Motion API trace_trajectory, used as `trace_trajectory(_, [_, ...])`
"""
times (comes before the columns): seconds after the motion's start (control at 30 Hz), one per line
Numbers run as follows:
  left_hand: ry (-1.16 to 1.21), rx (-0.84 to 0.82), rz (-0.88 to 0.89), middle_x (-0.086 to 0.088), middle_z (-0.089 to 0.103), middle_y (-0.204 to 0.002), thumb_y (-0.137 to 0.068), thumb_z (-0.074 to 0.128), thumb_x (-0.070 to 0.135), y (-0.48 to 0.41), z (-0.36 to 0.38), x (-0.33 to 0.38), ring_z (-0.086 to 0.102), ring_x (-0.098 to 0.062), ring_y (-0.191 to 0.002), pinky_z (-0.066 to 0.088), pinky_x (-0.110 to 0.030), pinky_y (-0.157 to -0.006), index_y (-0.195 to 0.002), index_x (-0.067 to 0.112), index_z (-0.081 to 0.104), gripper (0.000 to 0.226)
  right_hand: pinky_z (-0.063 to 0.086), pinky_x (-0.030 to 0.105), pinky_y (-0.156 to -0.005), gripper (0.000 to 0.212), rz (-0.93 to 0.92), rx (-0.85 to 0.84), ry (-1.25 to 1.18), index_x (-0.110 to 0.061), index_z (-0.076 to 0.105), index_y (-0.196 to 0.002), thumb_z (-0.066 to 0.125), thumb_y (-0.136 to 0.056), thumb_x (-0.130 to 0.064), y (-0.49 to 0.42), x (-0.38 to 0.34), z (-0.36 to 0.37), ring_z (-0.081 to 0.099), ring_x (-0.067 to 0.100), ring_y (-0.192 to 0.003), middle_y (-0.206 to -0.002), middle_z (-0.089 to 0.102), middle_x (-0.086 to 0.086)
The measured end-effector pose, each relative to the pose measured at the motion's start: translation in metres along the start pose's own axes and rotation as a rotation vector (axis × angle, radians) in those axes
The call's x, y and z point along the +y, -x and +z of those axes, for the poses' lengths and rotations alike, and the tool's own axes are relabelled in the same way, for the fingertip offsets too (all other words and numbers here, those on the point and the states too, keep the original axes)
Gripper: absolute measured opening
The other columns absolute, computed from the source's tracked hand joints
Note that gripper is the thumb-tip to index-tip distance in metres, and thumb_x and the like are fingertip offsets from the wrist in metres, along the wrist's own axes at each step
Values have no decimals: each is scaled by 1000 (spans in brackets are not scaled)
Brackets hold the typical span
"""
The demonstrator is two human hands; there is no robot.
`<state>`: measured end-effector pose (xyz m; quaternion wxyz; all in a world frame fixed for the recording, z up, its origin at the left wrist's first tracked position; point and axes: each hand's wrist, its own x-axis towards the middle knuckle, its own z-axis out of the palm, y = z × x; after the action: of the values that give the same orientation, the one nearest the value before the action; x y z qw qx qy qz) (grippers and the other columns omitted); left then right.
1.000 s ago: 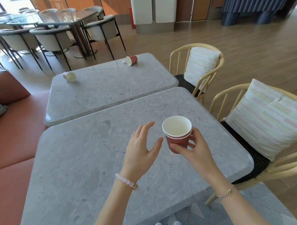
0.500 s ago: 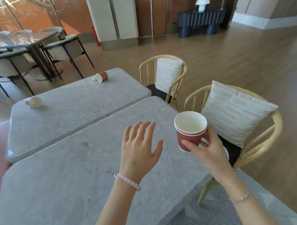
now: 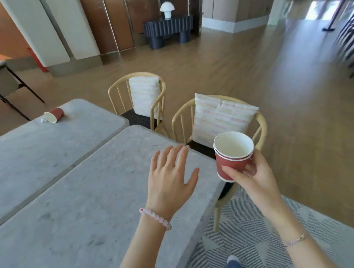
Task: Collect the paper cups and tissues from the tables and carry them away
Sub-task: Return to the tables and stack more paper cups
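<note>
Red stacked paper cups [image 3: 231,165] in curled grip of right hand [image 3: 257,180], left hand [image 3: 169,182] spread, empty

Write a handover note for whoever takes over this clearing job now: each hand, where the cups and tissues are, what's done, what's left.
Right grip: holds the nested red cups upright, beyond the near table edge.
Left grip: open, empty, above the near table.
Far table: tipped cup on its side, white scrap, likely tissue, at its mouth.
Done: two cups stacked in hand.
Left: take the tipped cup and scrap, check what is out of frame, carry all away.
</note>
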<state>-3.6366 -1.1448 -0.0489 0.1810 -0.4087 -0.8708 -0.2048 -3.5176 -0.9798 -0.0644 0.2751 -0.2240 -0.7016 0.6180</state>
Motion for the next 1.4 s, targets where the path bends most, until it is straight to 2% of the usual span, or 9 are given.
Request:
trace_trajectory(0.17, [67, -2, 79, -5, 61, -123, -87, 47, 44, -39, 24, 40, 56, -27, -114, 41, -45, -99, -123, 11, 58, 50, 50, 11, -79, 63, -23, 83, -18, -21, 51, -126, 80, -71, -16, -18, 2, -48, 64, 2, -102, -114, 66, -7])
trace_trajectory(0.3, [120, -5, 139, -4, 61, -122, -86, 50, 43, -79, 54, 84, 57, -26, -112, 41, -44, -98, -123, 11, 58, 49, 51, 16, -81, 65, -52, 139, 0, -27, 53, -122, 81, -64, -36, -44, 3, -99, 63, 2, -103, -111, 67, -11])
trace_trajectory(0.37, [140, -17, 165, -4, 61, -122, -86, 45, 44, -102, 70, 111, 56, -26, -113, 39, -42, -100, -123, 11, 58, 51, 50, 12, -79, 62, -67, 173, 2, -32, 54, -118, 84, -64, -38, -61, 4, -130, 63, 1, -102, -110, 67, -15])
trace_trajectory(0.43, [157, -22, 193, -4, 61, -123, -87, 43, 45, -126, 88, 137, 55, -25, -115, 38, -41, -101, -124, 12, 58, 52, 48, 9, -77, 57, -80, 213, -2, -36, 55, -114, 83, -65, -35, -79, 8, -161, 63, 0, -101, -109, 67, -18])
trace_trajectory(0.57, [189, -45, 226, -3, 60, -124, -87, 40, 47, -170, 124, 190, 54, -26, -116, 38, -42, -102, -125, 13, 57, 54, 50, 12, -78, 58, -85, 267, -26, -32, 56, -116, 81, -64, -32, -108, 23, -220, 64, 3, -102, -110, 68, -15])
trace_trajectory(0.73, [270, -73, 262, -3, 61, -123, -87, 52, 42, -212, 165, 250, 54, -25, -116, 37, -42, -102, -124, 12, 57, 48, 50, 11, -75, 56, -81, 324, -44, -32, 56, -114, 81, -64, -28, -132, 33, -285, 65, 4, -100, -106, 69, -14])
trace_trajectory(0.87, [306, -106, 291, 0, 60, -123, -85, 39, 50, -245, 193, 288, 53, -23, -116, 36, -40, -103, -124, 14, 56, 56, 50, 12, -76, 55, -71, 396, -39, -28, 56, -116, 83, -70, -17, -151, 43, -331, 66, 5, -101, -108, 69, -10])
trace_trajectory(1.03, [305, -151, 351, 3, 59, -123, -86, 38, 50, -290, 239, 320, 53, -21, -115, 37, -40, -102, -125, 16, 55, 54, 50, 12, -77, 58, -37, 479, -39, -23, 54, -120, 81, -71, -10, -188, 59, -376, 66, 4, -101, -111, 68, -7])
trace_trajectory(1.4, [340, -66, 414, 0, 64, -115, -84, 44, 45, -461, 359, 374, 59, -24, -107, 42, -41, -97, -117, 11, 62, 50, 52, 17, -77, 57, -2, 509, -25, -26, 54, -121, 81, -73, -11, -365, 86, -467, 65, 7, -102, -112, 67, -6])
